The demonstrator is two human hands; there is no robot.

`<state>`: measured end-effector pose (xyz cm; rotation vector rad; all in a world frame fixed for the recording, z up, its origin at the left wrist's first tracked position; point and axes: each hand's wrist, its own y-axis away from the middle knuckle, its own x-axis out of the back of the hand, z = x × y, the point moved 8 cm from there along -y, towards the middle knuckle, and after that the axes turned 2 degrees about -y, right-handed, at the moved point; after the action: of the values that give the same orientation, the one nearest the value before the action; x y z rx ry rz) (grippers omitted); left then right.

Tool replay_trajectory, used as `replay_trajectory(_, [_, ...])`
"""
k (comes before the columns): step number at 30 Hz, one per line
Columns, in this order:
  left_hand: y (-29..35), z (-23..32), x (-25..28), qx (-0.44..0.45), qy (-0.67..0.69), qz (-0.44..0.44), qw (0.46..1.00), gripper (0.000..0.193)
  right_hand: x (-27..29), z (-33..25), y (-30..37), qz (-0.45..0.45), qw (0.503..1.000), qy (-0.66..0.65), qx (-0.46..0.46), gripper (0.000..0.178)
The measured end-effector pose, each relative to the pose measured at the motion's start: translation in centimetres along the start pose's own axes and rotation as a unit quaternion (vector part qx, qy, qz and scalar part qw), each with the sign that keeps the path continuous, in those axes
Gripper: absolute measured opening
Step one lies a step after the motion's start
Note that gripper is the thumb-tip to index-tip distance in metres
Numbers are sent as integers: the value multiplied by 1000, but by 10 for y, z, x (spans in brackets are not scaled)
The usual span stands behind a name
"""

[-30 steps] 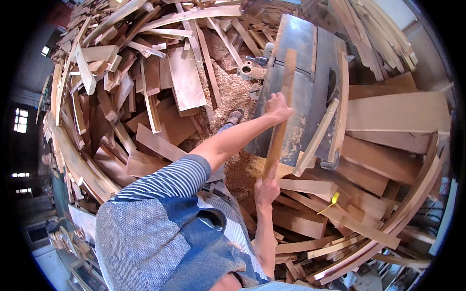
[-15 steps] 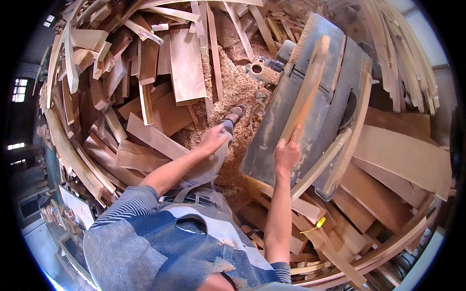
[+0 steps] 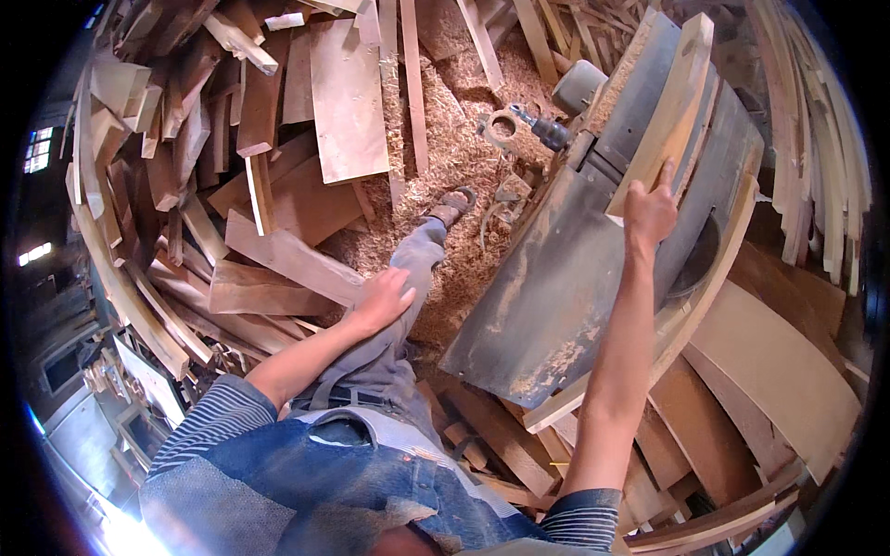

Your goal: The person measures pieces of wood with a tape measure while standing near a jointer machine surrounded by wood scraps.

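A thick pale wooden board (image 3: 663, 116) lies lengthwise on the grey metal bed of a planing machine (image 3: 533, 306), over the slot across the bed. My right hand (image 3: 651, 211) is at the board's near end, with the index finger stretched along the wood and the other fingers curled against it. The right arm reaches far forward over the bed. My left hand (image 3: 382, 298) rests on my trouser leg (image 3: 375, 366) with nothing in it, its thumb apart from the fingers.
Wood shavings (image 3: 454, 120) cover the floor around my sandalled foot (image 3: 454, 206). Heaped offcuts (image 3: 264, 287) lie to the left, wide boards (image 3: 774, 361) to the right, and long strips (image 3: 807, 120) stand at the far right. A curved wooden rail (image 3: 714, 278) runs along the machine's right side.
The board has slid away from me along the machine bed, past the slot, with my right hand following at its near end. My left hand stays by my leg.
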<state>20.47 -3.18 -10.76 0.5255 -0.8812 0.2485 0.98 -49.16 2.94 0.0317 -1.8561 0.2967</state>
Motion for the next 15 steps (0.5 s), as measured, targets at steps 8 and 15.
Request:
replay_trajectory(8, [-7, -12, 20, 13, -29, -4, 999, 38, -15, -2, -73, -20, 1000, 0, -12, 78])
replay_trajectory(15, [5, -28, 10, -20, -81, -34, 996, 39, -16, 15, -73, -12, 1000, 14, 2, 78])
